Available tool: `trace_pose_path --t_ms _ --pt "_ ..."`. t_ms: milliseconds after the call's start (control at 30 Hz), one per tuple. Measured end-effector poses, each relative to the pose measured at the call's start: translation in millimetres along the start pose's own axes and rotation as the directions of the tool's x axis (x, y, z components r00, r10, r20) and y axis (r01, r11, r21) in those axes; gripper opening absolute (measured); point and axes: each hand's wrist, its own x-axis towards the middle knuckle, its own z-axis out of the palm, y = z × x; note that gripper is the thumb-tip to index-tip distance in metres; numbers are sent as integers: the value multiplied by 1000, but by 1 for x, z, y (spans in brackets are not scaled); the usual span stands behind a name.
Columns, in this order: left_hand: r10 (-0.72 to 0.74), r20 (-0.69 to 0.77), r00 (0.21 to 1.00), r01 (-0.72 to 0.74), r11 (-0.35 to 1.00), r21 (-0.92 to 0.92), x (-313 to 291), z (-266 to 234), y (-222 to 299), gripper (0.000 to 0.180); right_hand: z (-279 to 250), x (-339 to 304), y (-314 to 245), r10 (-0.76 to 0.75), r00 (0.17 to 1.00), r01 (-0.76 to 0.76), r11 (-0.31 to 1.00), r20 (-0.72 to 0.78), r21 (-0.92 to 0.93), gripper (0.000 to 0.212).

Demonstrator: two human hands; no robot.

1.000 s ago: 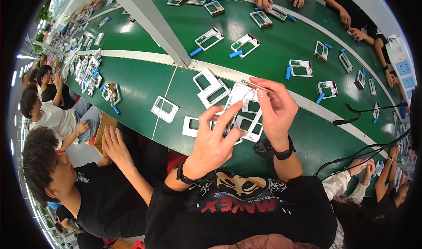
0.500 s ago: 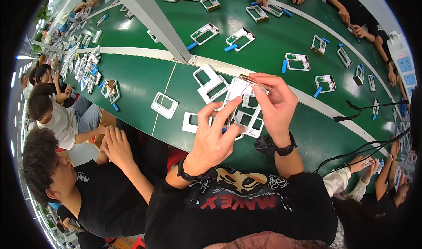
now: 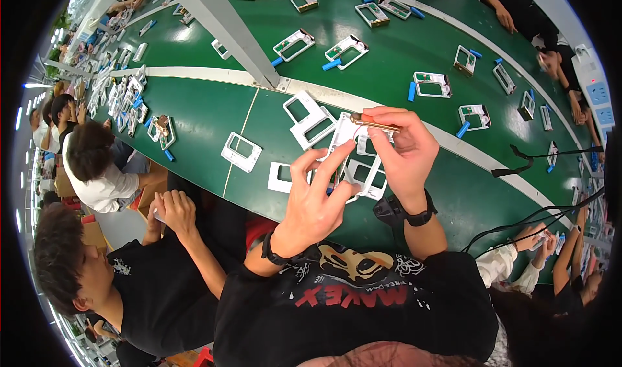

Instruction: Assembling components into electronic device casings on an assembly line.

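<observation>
- Toward the worktop's (image 3: 194,127) near edge, before the person's chest, sits a white casing (image 3: 343,132), with the left hand (image 3: 321,195) closed on it by fingers and thumb.
- Beside it, the right hand (image 3: 409,148) pinches a coppery plate (image 3: 377,126); I'd worry about that slipping, since thumb and fingertips alone seem to grip it.
- The casing might also twist under uneven finger pressure.
- Its long axis points from the pale rail (image 3: 194,73) toward the near edge; the plate lies crosswise.
- Leftward, overlapping white frames (image 3: 314,134) rest by the rail.
</observation>
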Motion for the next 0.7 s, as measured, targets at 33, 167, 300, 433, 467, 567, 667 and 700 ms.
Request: trace_pose_path --t_ms 33,167,300,433,467,567,667,700 --pt "6 -2 1000 -6 1000 1 1 0 0 25 0 0 -1 2 1000 -2 1000 -1 1 16" --pt "16 -2 1000 -16 1000 -2 3 4 1 24 1 -1 -4 126 991 -123 990 -48 65 14" --pt "19 -8 1000 -19 1000 4 3 7 3 22 0 -1 -5 88 995 -90 994 -40 -56 13" --pt "22 -22 1000 -21 1000 20 6 10 4 21 2 -2 -3 24 998 -31 993 -58 -117 14" --pt "21 -29 999 -20 999 27 6 10 4 21 3 -1 -1 -30 998 21 986 -50 -168 14" --pt "20 -16 1000 -20 999 38 6 9 5 20 3 1 1 -137 990 125 955 -27 -269 15" --pt "19 -10 1000 -19 999 43 7 10 5 19 0 4 -3 -41 999 36 969 -15 -245 17" --pt "18 -10 1000 -18 999 43 7 10 5 19 0 4 -3 -42 999 37 969 -15 -245 17"
